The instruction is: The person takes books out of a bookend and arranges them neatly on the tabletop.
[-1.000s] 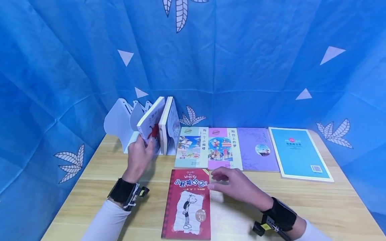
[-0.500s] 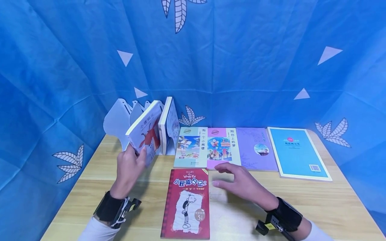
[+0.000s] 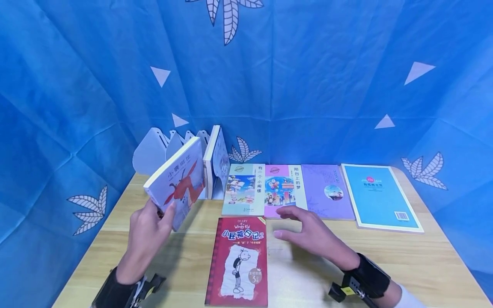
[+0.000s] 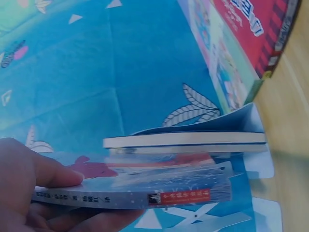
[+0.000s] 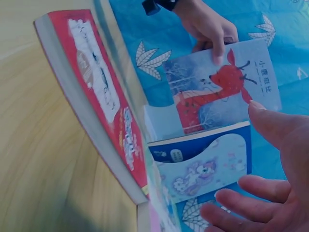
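My left hand (image 3: 150, 231) grips a pale book with a red deer (image 3: 179, 182) by its near edge, thumb on the cover and fingers beneath. The book is tilted in the air, in front of the white bookend rack (image 3: 150, 154). In the left wrist view its spine (image 4: 130, 199) faces the camera. My right hand (image 3: 308, 233) hovers over the table with its fingers spread and relaxed, holding nothing. Nearest to it lie a red Wimpy Kid book (image 3: 239, 261) and a pink-edged book (image 3: 285, 192). In the rack's right end stand upright books (image 3: 209, 164), beside a unicorn-patterned divider (image 5: 200, 174).
Flat along the back of the wooden table (image 3: 385, 265) lie a green-edged book (image 3: 244, 190), a purple book (image 3: 327, 192) and a large blue book (image 3: 379, 194). A blue patterned curtain (image 3: 308, 77) hangs behind and at both sides.
My left hand has drawn the deer book out of the rack, toward the body and to the left, its cover turning more into view. My right hand has shifted slightly right.
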`<state>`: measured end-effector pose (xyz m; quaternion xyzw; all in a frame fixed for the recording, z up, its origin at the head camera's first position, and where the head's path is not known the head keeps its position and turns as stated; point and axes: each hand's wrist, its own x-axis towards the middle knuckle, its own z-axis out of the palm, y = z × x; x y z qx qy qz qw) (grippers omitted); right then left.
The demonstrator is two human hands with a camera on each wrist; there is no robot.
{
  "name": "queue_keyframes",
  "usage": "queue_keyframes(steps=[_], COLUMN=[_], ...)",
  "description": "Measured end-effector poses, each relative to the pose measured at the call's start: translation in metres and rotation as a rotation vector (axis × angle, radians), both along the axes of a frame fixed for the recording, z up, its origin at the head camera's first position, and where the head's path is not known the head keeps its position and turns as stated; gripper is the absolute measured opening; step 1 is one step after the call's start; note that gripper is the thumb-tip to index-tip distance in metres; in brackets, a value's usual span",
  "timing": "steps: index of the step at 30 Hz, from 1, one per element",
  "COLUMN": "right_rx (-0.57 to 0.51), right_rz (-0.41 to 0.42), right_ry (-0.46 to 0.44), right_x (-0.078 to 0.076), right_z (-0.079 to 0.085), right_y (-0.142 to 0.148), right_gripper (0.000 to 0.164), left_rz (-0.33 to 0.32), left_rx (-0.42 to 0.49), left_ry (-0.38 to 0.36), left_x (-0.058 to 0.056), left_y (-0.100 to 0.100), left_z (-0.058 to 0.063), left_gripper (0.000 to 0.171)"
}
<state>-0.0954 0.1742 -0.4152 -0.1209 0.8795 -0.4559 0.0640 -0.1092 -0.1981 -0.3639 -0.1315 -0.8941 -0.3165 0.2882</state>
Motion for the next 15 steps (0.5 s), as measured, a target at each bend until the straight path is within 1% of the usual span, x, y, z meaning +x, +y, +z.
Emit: queue_keyframes(steps=[4,9,12,15], right_rx=[-0.009,-0.027,-0.041,-0.045], right_rz=[0.012,0.034,0.048,0.055], right_ry=[-0.005,0.012,0.019,0.029], right_x=[0.001,0.002,0.002,0.003], right_z=[0.005,0.010,0.011,0.012], right_y=[-0.001,-0.003,-0.003,-0.004], right_gripper=[0.068,0.073,0.074,0.077], left_rz=[0.003,-0.026,-0.058,-0.106], left_rx=[0.010,0.040,0.063,0.078], left_ry=[-0.038,-0.112,-0.162,-0.178], left_x=[0.014,0.026,0.031,0.034], left_y=[-0.001,0.003,0.007,0.012], left_z=[0.008,0.013,0.015,0.015], left_gripper=[0.046,0.043,0.045,0.045])
